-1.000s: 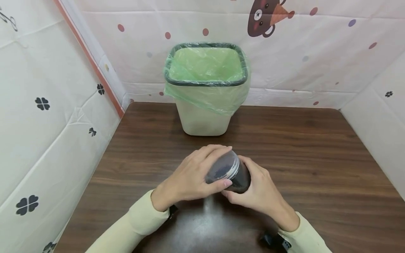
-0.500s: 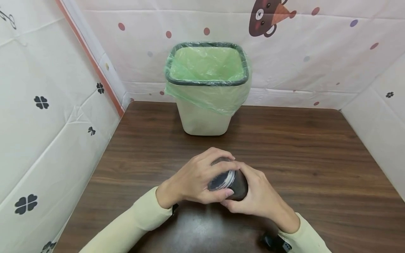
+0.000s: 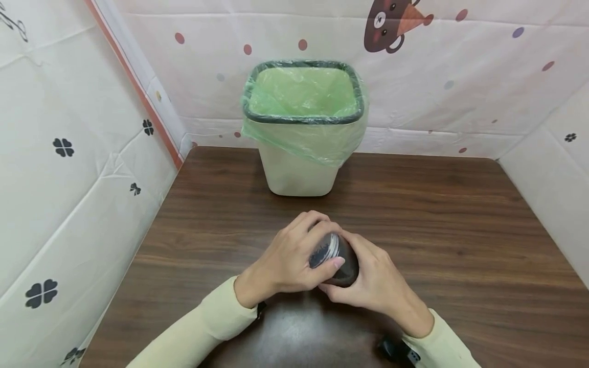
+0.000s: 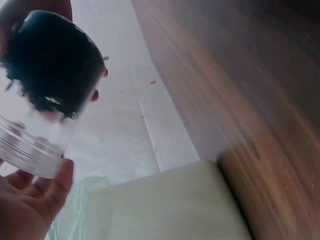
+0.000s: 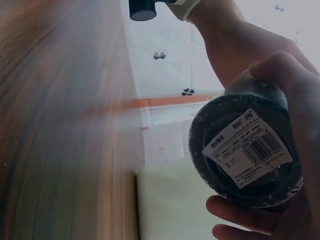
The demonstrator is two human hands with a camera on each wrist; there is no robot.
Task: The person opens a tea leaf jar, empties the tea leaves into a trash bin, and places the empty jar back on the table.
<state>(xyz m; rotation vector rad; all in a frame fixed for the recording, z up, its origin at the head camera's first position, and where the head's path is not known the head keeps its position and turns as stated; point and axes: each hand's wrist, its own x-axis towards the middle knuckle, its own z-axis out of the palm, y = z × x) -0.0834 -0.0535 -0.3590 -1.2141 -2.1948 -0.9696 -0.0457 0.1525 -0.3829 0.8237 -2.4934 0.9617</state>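
Note:
Above the tabletop, a clear jar (image 3: 348,267) with dark contents is held tilted between both hands. My left hand (image 3: 294,258) grips the clear ribbed lid (image 4: 32,152), fingers over the far side and thumb on the near side. Around the jar's body my right hand (image 3: 375,278) is curled, its thumb underneath at the near side. The left wrist view shows the dark contents lying toward the base, with a clear band below the lid. A white barcode label (image 5: 250,150) is stuck on the base, which faces the right wrist camera.
Beyond the hands a cream bin (image 3: 301,171) stands on the brown wood-grain table (image 3: 460,230). A green plastic bag (image 3: 303,92) lines it and folds over its dark rim. Patterned white sheeting (image 3: 437,87) walls the back and sides.
The jar has shifted slightly between the hands, and the left fingers have curled further over the lid. The right hand keeps its hold on the body. The bin has stayed put.

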